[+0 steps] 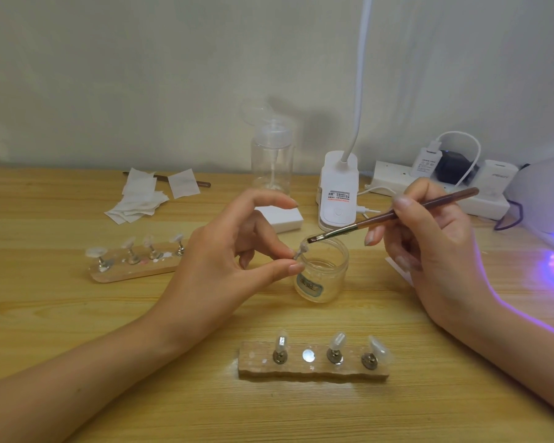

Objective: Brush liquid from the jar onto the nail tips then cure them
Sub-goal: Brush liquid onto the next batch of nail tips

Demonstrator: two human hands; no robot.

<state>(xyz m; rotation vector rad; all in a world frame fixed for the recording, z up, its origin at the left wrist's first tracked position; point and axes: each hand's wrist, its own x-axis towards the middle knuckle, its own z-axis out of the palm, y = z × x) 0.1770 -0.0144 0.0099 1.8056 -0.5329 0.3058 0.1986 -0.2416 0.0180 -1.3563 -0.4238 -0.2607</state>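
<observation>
While the left hand (237,251) pinches a nail tip (302,251) over the jar (322,273) and the right hand (429,244) pinches the brush (381,219), heavy strokes might knock it in.

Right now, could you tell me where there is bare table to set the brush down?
Bare wood lies left of the far stand and the wipes, and in the strip between the jar and the near stand. The back right is crowded: lamp base, power strip, curing lamp.
</observation>
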